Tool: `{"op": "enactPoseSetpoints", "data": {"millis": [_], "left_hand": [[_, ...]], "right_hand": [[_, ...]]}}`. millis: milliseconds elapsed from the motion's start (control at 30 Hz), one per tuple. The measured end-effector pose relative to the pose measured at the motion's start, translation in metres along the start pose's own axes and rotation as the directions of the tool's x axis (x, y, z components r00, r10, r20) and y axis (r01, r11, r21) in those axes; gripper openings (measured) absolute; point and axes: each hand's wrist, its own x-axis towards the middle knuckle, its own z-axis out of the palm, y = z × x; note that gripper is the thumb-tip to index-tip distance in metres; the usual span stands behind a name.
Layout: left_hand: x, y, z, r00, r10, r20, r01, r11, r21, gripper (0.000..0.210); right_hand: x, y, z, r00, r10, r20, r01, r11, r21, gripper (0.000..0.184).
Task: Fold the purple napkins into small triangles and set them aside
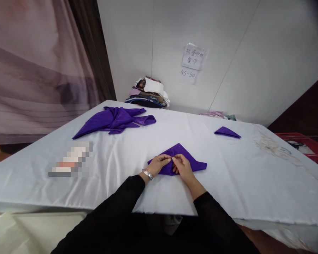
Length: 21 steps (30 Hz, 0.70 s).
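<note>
A partly folded purple napkin (pixel 179 151) lies on the white tablecloth (pixel 127 155) right in front of me, one corner pointing away and another reaching out to the right. My left hand (pixel 160 164) pinches the napkin near its middle between thumb and fingers. Close beside it, fingertips almost meeting, my right hand (pixel 182 165) pinches the same cloth. What lies under my fingers is hidden. Farther right rests a small folded purple napkin (pixel 227 132) shaped like a flat triangle. Several loose purple napkins (pixel 113 120) are heaped at the back left.
A blurred-out flat object (pixel 71 160) lies on the table's left side. Folded clothes (pixel 149 92) are stacked at the back by the wall, below a handwritten sign (pixel 193 58). A red crate (pixel 302 141) stands beyond the right edge. A curtain (pixel 42 70) hangs at left.
</note>
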Motion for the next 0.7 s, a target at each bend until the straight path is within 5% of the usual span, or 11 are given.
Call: {"op": "enactPoseSetpoints", "data": {"millis": [700], "left_hand": [[-0.0093,0.0012,0.0046,0.977,0.112,0.184,-0.155,0.957,0.243,0.017]], "right_hand": [[-0.0074,-0.0095,0.0030,1.000,-0.016,-0.020,0.014,0.998,-0.065,0.039]]}}
